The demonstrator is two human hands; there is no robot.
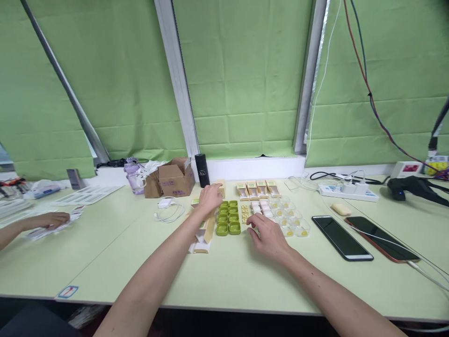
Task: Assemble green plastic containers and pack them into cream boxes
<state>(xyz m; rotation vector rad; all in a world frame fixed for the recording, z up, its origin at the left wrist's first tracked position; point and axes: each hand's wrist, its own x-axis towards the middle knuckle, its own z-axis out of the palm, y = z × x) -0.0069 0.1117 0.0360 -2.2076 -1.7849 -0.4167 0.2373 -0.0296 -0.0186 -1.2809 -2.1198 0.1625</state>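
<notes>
My left hand (pixel 210 199) reaches to the back of the table, its fingers closed at a small windowed cardboard box (pixel 220 186); the grip is partly hidden. Below it stand two rows of green square cups (pixel 228 218). Folded cardboard boxes (pixel 202 241) lie under my left forearm, left of the cups. With fingers bent and apart, my right hand (pixel 269 235) hovers beside small yellow pieces (pixel 244 214) and rows of pinkish-white blocks (pixel 259 208). Clear plastic cups with yellow contents (pixel 287 219) sit just right of it. Several windowed boxes (pixel 257 189) line up behind.
Two phones (pixel 342 238) (pixel 382 238) lie at the right, near a power strip (pixel 349 191) and cables. At the back left are a brown carton (pixel 173 178), a black cylinder (pixel 202 171) and a purple bottle (pixel 134 177). Another person's hand (pixel 52 220) handles white packaging at far left.
</notes>
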